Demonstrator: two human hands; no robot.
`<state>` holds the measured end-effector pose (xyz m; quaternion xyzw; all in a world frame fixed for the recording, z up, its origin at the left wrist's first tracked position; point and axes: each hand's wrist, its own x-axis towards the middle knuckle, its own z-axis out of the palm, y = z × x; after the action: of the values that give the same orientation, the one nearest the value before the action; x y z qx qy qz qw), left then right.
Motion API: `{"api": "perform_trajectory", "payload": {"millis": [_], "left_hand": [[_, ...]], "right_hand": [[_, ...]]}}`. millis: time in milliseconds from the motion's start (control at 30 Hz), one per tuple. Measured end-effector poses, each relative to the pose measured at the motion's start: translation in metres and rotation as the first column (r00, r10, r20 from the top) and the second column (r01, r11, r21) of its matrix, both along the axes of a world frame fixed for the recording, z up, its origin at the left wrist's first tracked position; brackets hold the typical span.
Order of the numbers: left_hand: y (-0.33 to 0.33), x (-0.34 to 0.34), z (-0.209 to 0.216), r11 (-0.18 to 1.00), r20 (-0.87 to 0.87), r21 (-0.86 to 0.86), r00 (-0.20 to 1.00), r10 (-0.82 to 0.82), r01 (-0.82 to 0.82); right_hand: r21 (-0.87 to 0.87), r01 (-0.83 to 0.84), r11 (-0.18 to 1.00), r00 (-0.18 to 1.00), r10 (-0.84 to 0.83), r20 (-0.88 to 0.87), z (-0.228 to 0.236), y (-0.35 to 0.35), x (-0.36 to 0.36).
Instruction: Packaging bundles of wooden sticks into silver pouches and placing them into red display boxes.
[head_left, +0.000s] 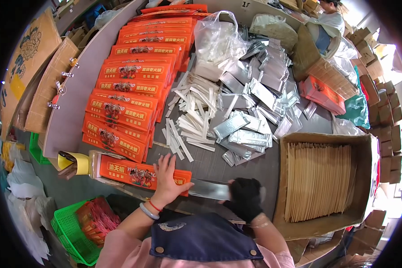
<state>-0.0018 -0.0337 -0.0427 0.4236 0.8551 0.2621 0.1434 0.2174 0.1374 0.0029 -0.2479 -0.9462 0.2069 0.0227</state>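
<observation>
at the near left, a green basket (69, 232) holds red packs, and a curved yellow piece (82, 164) stands by the left end of a printed red sleeve (120, 169), which lies flat along the near table edge. the sleeve looks light and thin, perhaps slick and easily creased, so it is probably best steadied by a flat palm and held at its edges. the left hand (166, 182) rests on its right half, palm down, fingers spread wide and pointing far, thumb stretched right; it presses rather than grasps. just right of it, a shiny silver strip (208, 189) meets the sleeve's right end; whether it goes inside cannot be told. it should be light, smooth and slippery, likely bendable, and best pinched across its long edges. the right hand (244, 196), black-gloved, curls over its right part, knuckles up, forearm angling in from the near right; blur hides how tightly it grips. farther right is a cardboard box (279, 187) of tan flat pieces (319, 183).
</observation>
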Motion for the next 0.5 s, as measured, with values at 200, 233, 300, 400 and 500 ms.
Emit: {"api": "perform_trajectory", "payload": {"millis": [200,233,300,400,500], "left_hand": [[0.015,-0.016,0.005,0.985,-0.004,0.050,0.987,-0.162,0.162],[0.021,-0.021,0.005,0.968,-0.017,0.119,0.975,-0.220,0.220],[0.064,-0.031,0.007,0.950,-0.116,0.160,0.961,-0.251,0.267],[0.095,-0.050,-0.011,0.919,-0.270,0.183,0.917,-0.295,0.349],[0.110,-0.056,-0.018,0.888,-0.356,0.160,0.864,-0.355,0.431]], "right_hand": [[0.052,-0.111,0.992,0.954,0.121,-0.273,-0.024,-0.028,-0.050],[-0.081,-0.081,0.993,0.947,0.051,-0.318,-0.018,-0.015,-0.037],[-0.040,0.137,0.990,0.953,-0.143,-0.266,-0.012,0.015,0.002],[0.127,0.674,0.728,0.738,-0.670,-0.077,-0.021,0.046,0.087],[0.429,0.728,0.534,0.530,-0.836,0.142,-0.013,0.057,0.125]]}}
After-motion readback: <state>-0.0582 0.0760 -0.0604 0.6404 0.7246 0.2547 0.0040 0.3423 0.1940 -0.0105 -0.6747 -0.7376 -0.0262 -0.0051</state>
